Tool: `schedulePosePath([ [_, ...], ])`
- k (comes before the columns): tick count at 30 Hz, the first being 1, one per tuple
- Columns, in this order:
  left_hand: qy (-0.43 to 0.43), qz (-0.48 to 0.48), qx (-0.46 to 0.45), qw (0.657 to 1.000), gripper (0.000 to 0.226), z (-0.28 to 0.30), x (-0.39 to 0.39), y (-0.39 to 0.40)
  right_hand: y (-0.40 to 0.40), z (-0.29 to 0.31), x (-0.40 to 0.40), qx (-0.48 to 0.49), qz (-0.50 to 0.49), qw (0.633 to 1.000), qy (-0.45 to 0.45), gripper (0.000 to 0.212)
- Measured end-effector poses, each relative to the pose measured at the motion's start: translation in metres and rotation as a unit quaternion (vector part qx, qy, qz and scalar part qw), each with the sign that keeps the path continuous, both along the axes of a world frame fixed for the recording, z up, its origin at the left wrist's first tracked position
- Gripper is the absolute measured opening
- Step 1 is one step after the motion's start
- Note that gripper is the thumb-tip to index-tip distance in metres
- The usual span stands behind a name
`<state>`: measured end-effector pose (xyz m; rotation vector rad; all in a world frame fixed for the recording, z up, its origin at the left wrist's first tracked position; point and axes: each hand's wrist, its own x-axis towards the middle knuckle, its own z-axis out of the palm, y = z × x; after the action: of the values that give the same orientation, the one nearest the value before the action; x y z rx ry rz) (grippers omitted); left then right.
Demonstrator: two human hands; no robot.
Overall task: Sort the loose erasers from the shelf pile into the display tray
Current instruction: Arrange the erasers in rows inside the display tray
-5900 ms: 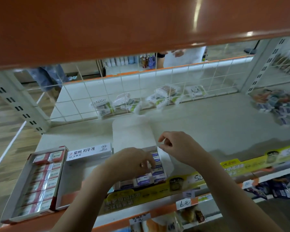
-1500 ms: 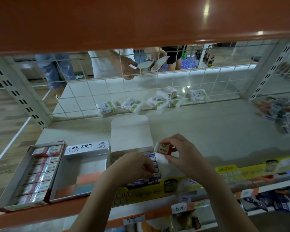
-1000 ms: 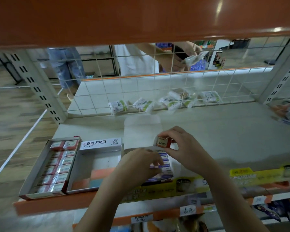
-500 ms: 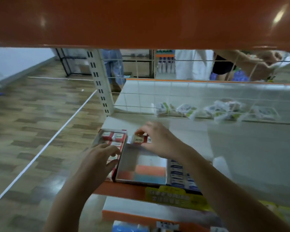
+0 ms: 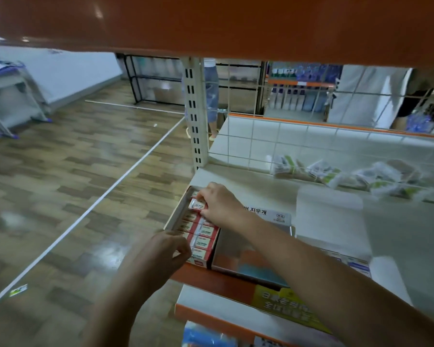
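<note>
The red tray (image 5: 177, 216) at the shelf's (image 5: 398, 234) left end looks close to full: two columns of red-and-white erasers run its length, and I count about five showing in the right column, while the left column is partly blurred and partly hidden by the hands, so no firm total. The right hand (image 5: 219, 205) reaches to 11 o'clock and pinches one eraser (image 5: 198, 204) between thumb and fingertips, lowering it into the tray's far end, just above the rows. The left hand (image 5: 158, 254), fingers curled, rests at the tray's near corner at about 7 o'clock from the right hand; whether it grips the tray wall I cannot tell. One open box (image 5: 251, 256) sits just right of the tray, at 3 o'clock, and looks empty. Judging by this, placing is nearly done here. No loose pile shows in this view, so what remains cannot be counted. Several blurred packets (image 5: 336, 174) lie at 1 o'clock by the wire grid
</note>
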<state>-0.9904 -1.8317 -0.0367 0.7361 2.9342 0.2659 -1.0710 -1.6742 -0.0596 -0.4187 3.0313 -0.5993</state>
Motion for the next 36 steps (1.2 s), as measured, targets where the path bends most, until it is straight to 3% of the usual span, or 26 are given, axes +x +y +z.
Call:
schedulePosePath([
  [9,-0.006,-0.004,0.030,1.000,0.023,-0.006,-0.003,-0.005,-0.015,-0.008,-0.002,0.023,0.008,0.995,0.094,0.020],
  [14,-0.015,-0.012,0.004,1.000,0.025,-0.005,-0.006,-0.003,-0.015,-0.012,0.000,0.094,0.035,0.986,0.136,0.021],
  [23,-0.014,-0.012,-0.026,1.000,0.024,0.013,-0.030,0.024,0.005,0.005,-0.003,0.075,0.047,0.994,0.067,0.037],
  [30,0.107,-0.020,-0.025,0.994,0.028,0.023,-0.077,0.117,0.106,0.029,0.009,0.083,-0.073,0.990,0.091,0.027],
  [36,0.181,-0.130,-0.004,0.975,0.031,0.028,-0.082,0.246,0.231,0.038,0.059,0.150,-0.229,0.960,0.058,0.039],
])
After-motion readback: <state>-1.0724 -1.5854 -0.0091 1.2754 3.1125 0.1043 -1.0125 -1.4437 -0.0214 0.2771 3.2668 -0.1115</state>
